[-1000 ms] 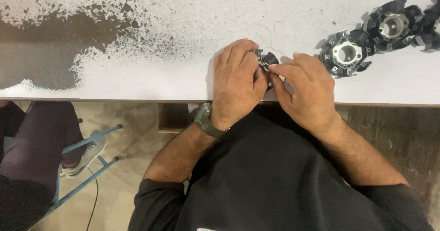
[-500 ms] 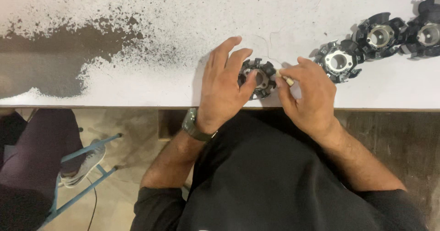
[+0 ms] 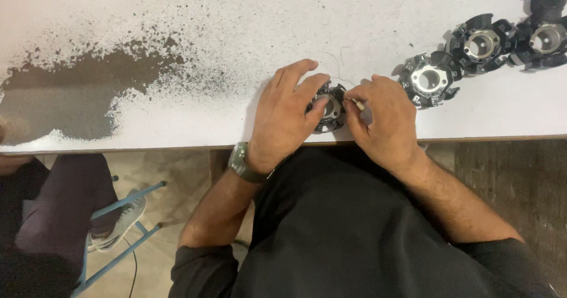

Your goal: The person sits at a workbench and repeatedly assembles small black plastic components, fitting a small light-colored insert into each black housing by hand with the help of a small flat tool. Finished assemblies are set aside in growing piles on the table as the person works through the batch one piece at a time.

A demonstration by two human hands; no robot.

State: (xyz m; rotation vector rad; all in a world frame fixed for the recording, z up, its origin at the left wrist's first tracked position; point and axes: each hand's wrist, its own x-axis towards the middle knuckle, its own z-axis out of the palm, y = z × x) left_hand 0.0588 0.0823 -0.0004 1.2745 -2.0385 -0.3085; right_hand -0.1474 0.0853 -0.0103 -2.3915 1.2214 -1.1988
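A person in a black top works at the near edge of a white table (image 3: 177, 14), both hands closed around one round black-and-metal part (image 3: 328, 107) with a pale central ring, which sits on the tabletop just in front of the body. The left hand (image 3: 286, 112), a watch (image 3: 239, 161) on its wrist, lies over the part's left side with fingers curled across the rim, gripping it. The right hand (image 3: 384, 118) is just beside the part on its right; thumb and forefinger are pinched narrowly on a small slender pale piece (image 3: 356, 103) whose tip meets the part's edge. Three more parts of the same kind stand in a row toward the table's far right: one (image 3: 429, 79) near the right hand, a second (image 3: 479, 43) touching or nearly touching it, and a third (image 3: 546, 38) at the frame's edge; bits of further dark parts show at the top right corner, too cropped to count. A large dark worn patch (image 3: 65, 97), ringed with speckles, marks the table's left side. Below the table, at left, another person's leg (image 3: 47, 215) and a light shoe (image 3: 118, 227) rest by a blue chair frame (image 3: 118, 239).
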